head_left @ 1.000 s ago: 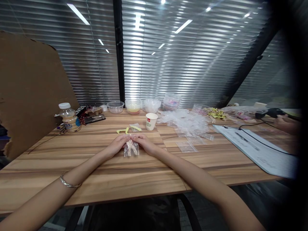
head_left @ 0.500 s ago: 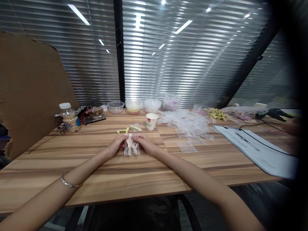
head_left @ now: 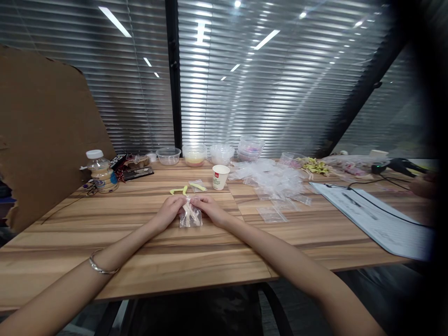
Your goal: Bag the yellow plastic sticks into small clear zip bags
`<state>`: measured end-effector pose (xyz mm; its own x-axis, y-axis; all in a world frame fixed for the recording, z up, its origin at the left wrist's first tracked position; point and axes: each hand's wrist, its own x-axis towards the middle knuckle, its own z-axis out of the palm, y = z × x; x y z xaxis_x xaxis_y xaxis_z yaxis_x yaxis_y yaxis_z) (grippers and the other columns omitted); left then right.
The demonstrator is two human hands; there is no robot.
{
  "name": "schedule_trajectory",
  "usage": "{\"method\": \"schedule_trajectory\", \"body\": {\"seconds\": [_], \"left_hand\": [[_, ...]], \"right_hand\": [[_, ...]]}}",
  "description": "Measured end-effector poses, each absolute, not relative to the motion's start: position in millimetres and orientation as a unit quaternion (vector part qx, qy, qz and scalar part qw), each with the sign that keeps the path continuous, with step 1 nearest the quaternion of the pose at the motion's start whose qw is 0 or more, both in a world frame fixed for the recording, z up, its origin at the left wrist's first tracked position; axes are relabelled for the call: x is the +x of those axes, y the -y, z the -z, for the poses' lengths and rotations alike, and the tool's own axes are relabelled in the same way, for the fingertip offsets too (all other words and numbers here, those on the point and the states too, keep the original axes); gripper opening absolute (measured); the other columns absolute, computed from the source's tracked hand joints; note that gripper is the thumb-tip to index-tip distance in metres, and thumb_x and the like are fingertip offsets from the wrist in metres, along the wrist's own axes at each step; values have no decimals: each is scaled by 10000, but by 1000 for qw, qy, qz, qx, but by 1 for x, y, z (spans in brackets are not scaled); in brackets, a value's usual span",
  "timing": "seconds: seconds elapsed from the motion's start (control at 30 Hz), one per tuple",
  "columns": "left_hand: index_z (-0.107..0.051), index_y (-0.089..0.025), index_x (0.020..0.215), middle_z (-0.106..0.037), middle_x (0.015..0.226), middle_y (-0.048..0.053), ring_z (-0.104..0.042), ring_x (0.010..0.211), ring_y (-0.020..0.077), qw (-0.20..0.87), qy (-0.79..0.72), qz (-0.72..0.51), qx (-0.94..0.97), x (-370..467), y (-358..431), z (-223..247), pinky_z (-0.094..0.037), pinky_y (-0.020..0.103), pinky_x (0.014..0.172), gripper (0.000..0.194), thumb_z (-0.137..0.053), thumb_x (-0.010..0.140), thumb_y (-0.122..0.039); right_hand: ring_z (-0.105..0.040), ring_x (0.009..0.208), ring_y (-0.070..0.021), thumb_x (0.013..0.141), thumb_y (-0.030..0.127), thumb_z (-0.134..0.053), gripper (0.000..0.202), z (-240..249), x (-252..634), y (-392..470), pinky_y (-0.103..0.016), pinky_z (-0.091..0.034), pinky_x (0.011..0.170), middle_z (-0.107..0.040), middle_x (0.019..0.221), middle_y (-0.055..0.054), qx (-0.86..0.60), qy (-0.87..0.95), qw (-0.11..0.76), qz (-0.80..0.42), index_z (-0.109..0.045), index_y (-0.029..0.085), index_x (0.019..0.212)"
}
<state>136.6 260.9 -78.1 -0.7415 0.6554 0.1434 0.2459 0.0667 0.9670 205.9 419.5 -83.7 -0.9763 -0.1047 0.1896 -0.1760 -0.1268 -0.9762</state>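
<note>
A small clear plastic bag (head_left: 191, 217) with pale pinkish pieces inside lies on the wooden table (head_left: 175, 261) in front of me. My left hand (head_left: 171, 210) pinches its top edge from the left. My right hand (head_left: 211, 209) pinches the same edge from the right. The fingertips of both hands meet over the bag's mouth. Just beyond the hands lie two yellow-green pieces (head_left: 178, 190) and another small bag (head_left: 197, 185) with a yellow piece in it.
A paper cup (head_left: 220, 177) stands behind the hands. A heap of empty clear bags (head_left: 271, 182) lies to the right, printed sheets (head_left: 378, 219) with a black cable further right. Plastic bowls (head_left: 194, 154) line the back edge; a bottle (head_left: 101, 171) and cardboard (head_left: 42, 130) stand left.
Both hands stay on the bag's top edge with only slight finger shifts. Another person's hand at the far right edge has drawn back out of the picture.
</note>
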Motion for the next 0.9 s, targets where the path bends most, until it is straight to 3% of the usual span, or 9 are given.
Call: {"method": "schedule_trajectory", "body": {"seconds": [0.27,0.37,0.5,0.67,0.9], "left_hand": [[-592,-133,915,-418,538,-41,-368,467,93,197,-675,-614,358,137,-266,81,-281,210,459,347,-510,806,-451],[-581,-137,844,-397,536,-43,-363,472,92,205,-663,-639,331,136,-267,82,-293,209,466,330,-519,801,-458],[-581,-140,733,-505,640,-4,-454,604,115,132,-686,-633,334,134,-265,79,-368,219,581,309,-554,787,-443],[-638,-154,820,-594,861,42,-528,843,168,17,-692,-617,374,134,-261,71,-403,255,786,242,-608,771,-389],[-674,-156,884,-599,994,80,-528,1002,207,14,-664,-621,416,137,-257,68,-375,300,929,219,-581,803,-338]], "right_hand": [[-538,744,-131,737,420,-657,287,90,201,-423,-255,-423,703,-623,823,-32,60,653,77,-751,-635,148,825],[-542,744,-137,736,453,-651,320,91,200,-422,-264,-432,703,-625,828,-36,59,659,84,-745,-637,148,831],[-545,772,-141,779,452,-609,304,87,203,-419,-262,-431,720,-628,851,-34,79,693,136,-704,-650,164,867],[-564,857,-161,868,374,-512,263,79,212,-418,-280,-418,802,-647,924,-52,121,756,234,-599,-670,173,935],[-570,855,-168,892,367,-477,275,77,216,-418,-274,-417,782,-652,953,-59,132,774,271,-557,-670,184,959]]}}
